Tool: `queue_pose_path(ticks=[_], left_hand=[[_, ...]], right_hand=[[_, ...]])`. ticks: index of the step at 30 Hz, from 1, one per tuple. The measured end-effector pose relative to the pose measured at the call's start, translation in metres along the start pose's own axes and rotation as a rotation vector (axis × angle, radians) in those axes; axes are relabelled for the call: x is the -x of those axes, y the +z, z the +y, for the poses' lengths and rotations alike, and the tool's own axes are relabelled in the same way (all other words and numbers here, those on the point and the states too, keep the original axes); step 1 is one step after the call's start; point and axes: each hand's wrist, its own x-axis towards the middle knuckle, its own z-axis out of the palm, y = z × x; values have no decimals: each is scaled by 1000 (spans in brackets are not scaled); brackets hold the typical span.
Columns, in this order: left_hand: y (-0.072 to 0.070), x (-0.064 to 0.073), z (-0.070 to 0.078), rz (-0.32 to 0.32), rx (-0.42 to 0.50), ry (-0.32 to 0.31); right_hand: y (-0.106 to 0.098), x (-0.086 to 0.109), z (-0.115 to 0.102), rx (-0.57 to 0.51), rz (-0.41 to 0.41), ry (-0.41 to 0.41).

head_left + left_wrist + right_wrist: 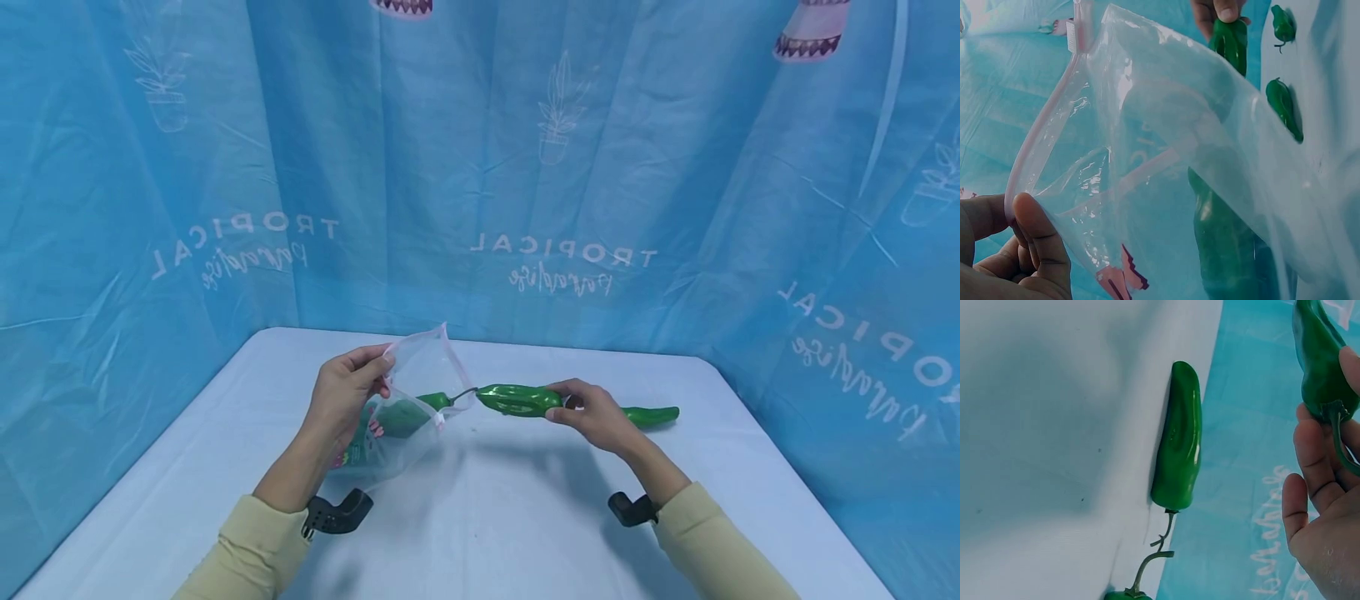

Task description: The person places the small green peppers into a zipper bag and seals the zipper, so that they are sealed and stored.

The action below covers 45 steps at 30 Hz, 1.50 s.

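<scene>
My left hand (pixel 348 392) pinches the rim of a clear zip bag (pixel 416 358) between thumb and fingers, and the bag's mouth gapes toward the right. Inside it lies a green chili pepper (pixel 405 417), its stem pointing to the mouth; the left wrist view shows this pepper blurred through the plastic. With thumb and fingers, my right hand (pixel 596 412) grips another green chili pepper (pixel 521 400) near its stem end. That pepper's tip points at the bag opening and appears close to the bagged pepper's stem. The pink zip strip (pixel 1041 131) runs past my left thumb.
Two more green peppers lie on the white table: one pepper (pixel 1175 437) shows whole in the right wrist view, another pepper (pixel 1129 596) only at its edge. A blue printed curtain (pixel 480 208) surrounds the table (pixel 495 533) at the back and sides.
</scene>
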Motion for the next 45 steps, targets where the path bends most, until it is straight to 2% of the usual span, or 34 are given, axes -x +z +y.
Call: queue_pose_path(ticks=[22,30,45], left_hand=[[3,0,0,6,-18,0],[3,0,0,5,-13,-6],[5,1,3,14,-38,-13]], right_hand=[[0,-7,-14,-86,80,-37],[3,-8,-21,-104,58,-72],[13,-20,-58,-93,31,-89]])
